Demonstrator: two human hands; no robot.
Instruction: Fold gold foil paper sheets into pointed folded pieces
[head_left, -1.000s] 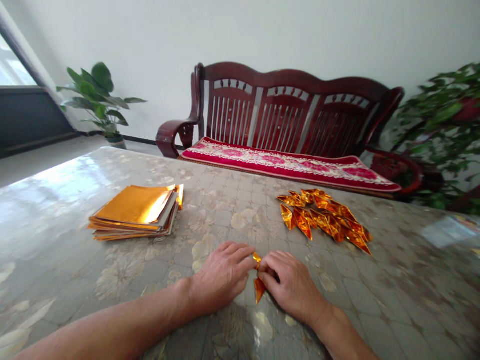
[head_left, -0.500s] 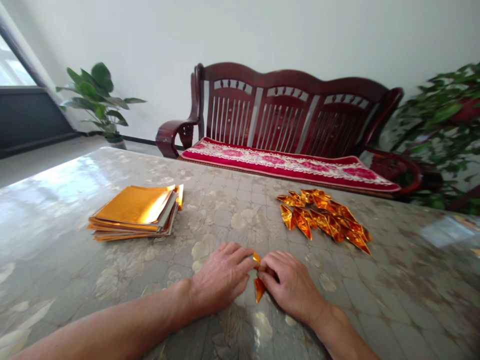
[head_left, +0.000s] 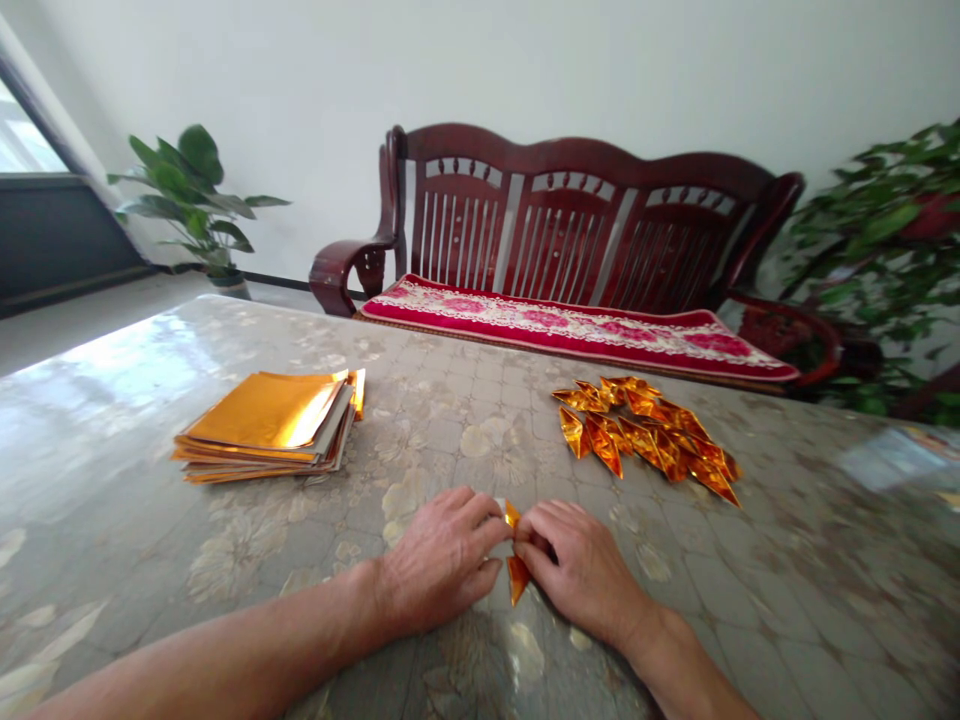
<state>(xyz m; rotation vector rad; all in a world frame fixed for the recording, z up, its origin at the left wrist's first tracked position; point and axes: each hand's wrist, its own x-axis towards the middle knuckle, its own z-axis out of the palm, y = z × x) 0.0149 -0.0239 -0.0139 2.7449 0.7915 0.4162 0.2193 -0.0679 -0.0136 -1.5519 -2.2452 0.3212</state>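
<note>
A small folded piece of gold foil paper [head_left: 517,577] lies between my hands near the front of the table, its upper and lower ends showing and its middle covered by fingers. My right hand [head_left: 583,568] pinches it from the right, thumb and curled fingers closed together. From the left, my left hand [head_left: 444,558] has its bent fingers on the upper part of the paper. The left thumb sits lower, a little apart from the index finger. Exactly how the left fingertips grip is partly hidden.
A stack of gold foil sheets [head_left: 262,415] rests on the left of the patterned table [head_left: 420,400]. Several folded gold foil pieces [head_left: 652,430] are heaped on the right. Clear plastic packaging [head_left: 896,460] lies at the far right. Beyond stands a wooden bench [head_left: 570,210].
My left fingers have drawn back slightly to the left, and the left thumb shows more apart from the fingers. My right hand keeps its pinch on the foil paper.
</note>
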